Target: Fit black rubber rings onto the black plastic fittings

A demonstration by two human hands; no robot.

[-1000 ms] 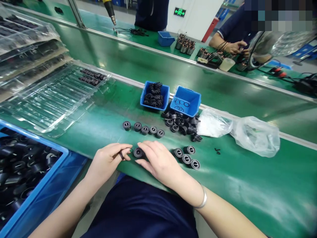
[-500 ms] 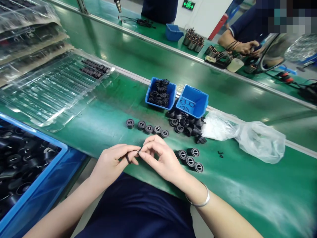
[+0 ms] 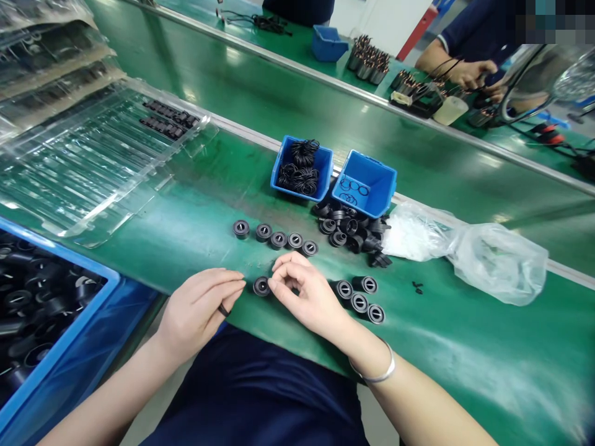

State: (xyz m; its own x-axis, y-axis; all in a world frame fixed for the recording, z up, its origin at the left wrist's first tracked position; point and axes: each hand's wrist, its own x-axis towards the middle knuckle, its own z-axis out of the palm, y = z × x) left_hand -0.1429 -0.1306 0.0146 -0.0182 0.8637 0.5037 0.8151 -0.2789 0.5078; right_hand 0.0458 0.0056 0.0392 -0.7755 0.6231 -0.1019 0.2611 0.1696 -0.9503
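A round black plastic part (image 3: 261, 285) with a recessed top stands upright on the green table between my hands. My right hand (image 3: 304, 291) is closed, thumb and index fingertips pinched at the part's right rim; anything tiny between them is hidden. Left of the part, my left hand (image 3: 198, 310) is closed, fingers straight and pressed together. A black band (image 3: 224, 310) circles one of its fingers. Behind the hands is a row of similar black parts (image 3: 278, 240). Several more slotted parts (image 3: 359, 302) stand right of my right wrist.
Behind are a blue bin (image 3: 302, 197) of black rings and a second blue bin (image 3: 367, 186) with a few rings. Loose black parts (image 3: 339, 238) and a plastic bag (image 3: 502, 263) lie near them. A blue crate (image 3: 114, 279) and clear trays (image 3: 116, 167) occupy the left. A co-worker's hands (image 3: 474, 74) work opposite.
My hands have come apart; the left has moved left and away from the right. The round black part between them now shows. The view has shifted slightly.
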